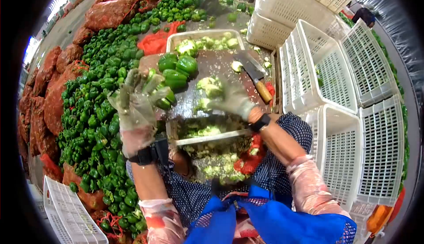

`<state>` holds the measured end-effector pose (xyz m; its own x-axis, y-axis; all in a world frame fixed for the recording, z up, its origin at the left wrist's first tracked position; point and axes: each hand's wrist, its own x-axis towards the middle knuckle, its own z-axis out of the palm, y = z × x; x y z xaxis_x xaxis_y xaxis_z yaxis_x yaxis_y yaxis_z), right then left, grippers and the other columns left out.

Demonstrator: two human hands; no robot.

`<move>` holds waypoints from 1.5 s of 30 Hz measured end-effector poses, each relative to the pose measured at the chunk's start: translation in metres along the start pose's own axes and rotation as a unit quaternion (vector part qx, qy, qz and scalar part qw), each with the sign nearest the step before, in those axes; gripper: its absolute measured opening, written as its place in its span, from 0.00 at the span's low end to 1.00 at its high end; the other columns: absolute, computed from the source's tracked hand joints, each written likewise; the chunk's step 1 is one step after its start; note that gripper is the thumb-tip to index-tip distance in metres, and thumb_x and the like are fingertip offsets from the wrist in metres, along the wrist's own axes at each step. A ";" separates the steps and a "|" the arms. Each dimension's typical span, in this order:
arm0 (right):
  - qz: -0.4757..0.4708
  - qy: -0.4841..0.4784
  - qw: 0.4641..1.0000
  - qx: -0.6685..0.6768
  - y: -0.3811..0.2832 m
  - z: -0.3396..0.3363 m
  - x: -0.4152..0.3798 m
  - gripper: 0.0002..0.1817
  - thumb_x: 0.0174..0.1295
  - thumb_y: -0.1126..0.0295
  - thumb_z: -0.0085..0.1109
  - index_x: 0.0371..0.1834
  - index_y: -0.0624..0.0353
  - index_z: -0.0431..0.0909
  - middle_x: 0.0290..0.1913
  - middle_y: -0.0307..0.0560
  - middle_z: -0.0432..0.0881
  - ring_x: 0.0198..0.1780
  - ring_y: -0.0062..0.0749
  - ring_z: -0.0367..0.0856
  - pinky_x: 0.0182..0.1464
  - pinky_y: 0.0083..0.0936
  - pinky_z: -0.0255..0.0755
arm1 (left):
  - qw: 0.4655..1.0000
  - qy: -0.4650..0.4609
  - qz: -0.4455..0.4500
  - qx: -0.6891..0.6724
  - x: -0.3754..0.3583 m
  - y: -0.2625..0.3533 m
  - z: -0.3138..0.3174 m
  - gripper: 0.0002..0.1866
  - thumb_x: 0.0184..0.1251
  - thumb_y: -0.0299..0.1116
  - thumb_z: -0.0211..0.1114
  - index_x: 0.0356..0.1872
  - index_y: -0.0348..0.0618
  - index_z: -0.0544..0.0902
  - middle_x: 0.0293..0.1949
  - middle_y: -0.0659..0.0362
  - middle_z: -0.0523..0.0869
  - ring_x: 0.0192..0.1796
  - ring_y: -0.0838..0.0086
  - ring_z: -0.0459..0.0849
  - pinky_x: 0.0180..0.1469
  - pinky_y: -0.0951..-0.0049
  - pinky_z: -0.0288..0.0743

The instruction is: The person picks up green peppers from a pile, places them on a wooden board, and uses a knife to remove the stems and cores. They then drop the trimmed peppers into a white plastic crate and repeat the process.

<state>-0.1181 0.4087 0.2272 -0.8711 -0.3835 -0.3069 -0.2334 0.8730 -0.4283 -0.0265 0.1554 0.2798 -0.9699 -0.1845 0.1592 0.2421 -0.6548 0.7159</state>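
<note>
My left hand (138,104), in a pale translucent glove, is raised with fingers spread, left of the board, and holds nothing. Beside it, whole green bell peppers (175,79) lie on the wet board (205,69). My right hand (236,100), also gloved, is smeared by motion over the board's right half. Pale cut pepper pieces (209,87) lie close to its fingers; whether it grips any cannot be made out. A knife (260,85) with a wooden handle rests at the board's right edge, with a small cut piece (237,66) near its blade.
A big heap of green peppers (95,116) and red mesh sacks (110,13) fill the left. White plastic crates (304,67) stand along the right. A tub (172,40) of scraps sits behind the board, and a tray (212,136) in front. Another person (364,16) is far right.
</note>
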 end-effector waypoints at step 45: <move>-0.159 -0.130 0.954 -0.220 -0.040 0.022 0.416 0.34 0.50 0.47 0.62 0.52 0.65 0.79 0.51 0.58 0.82 0.52 0.46 0.82 0.54 0.37 0.74 | 0.971 0.164 -0.014 0.173 0.004 0.008 0.006 0.33 0.67 0.53 0.60 0.56 0.29 0.72 0.49 0.41 0.77 0.47 0.57 0.83 0.50 0.61 0.82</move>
<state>-0.4619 0.2077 0.0983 -0.6026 -0.6621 -0.4455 -0.6765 0.7200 -0.1550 -0.0289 0.1541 0.2902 -0.9011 -0.4308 -0.0490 0.1361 -0.3882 0.9115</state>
